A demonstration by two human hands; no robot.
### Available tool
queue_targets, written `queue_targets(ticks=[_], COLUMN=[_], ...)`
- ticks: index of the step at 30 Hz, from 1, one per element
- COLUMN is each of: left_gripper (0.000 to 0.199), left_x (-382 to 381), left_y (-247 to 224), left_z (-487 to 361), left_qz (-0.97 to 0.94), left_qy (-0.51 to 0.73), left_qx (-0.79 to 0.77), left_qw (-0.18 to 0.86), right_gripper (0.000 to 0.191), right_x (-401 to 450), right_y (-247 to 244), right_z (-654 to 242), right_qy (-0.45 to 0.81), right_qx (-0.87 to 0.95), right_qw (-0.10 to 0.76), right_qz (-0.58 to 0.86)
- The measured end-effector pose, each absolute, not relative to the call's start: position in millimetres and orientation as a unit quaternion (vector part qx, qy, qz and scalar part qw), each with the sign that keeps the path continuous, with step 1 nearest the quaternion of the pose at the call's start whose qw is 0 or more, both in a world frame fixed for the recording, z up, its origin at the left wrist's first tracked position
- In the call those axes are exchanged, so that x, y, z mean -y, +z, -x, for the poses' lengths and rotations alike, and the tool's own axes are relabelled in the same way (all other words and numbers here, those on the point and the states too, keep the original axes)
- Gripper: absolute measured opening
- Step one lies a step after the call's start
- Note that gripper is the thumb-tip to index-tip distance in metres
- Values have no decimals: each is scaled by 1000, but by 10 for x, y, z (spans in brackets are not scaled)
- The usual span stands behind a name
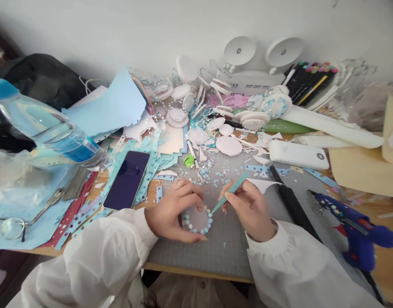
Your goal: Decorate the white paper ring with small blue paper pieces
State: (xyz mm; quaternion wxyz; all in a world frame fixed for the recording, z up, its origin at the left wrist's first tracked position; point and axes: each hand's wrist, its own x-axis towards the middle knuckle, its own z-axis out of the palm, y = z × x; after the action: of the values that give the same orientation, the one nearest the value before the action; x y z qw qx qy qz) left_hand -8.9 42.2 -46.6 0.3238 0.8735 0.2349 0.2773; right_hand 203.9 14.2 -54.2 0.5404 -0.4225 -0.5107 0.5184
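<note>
While left fingers (190,200) hold disc (198,218) by edges, right fingers (233,200) pinch tweezers (235,185); bottle (76,149) contains clear liquid (52,131).

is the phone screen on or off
Looks off: the phone lies face up and its screen is dark all over, with no lit icons or text showing.

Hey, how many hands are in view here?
2: the left hand, curled around the flower-edged disc, and the right hand, holding a pointed teal tool.

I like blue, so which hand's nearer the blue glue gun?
Right. The right hand is left of the glue gun; the left hand is farther left, at the disc.
</note>
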Motion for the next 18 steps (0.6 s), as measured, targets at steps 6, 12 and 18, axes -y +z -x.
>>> queue_targets(ticks=[6, 12, 18], left_gripper=[47, 48, 47], left_x=[-427, -437, -447], left_y=[-477, -489, -482], left_z=[89, 88, 78], left_qz=[-875, -875, -871], left_qy=[288, 296, 305], left_qx=[-216, -205, -200], left_qw=[323, 322, 329], right_gripper=[15, 12, 9], right_x=[-144, -133, -129], right_y=[-522, -493, -552], right_z=[-2043, -2032, -2039], right_qy=[500, 513, 534], right_qx=[526, 519, 501], right_qw=[538, 543, 544], right_qz=[428, 416, 409])
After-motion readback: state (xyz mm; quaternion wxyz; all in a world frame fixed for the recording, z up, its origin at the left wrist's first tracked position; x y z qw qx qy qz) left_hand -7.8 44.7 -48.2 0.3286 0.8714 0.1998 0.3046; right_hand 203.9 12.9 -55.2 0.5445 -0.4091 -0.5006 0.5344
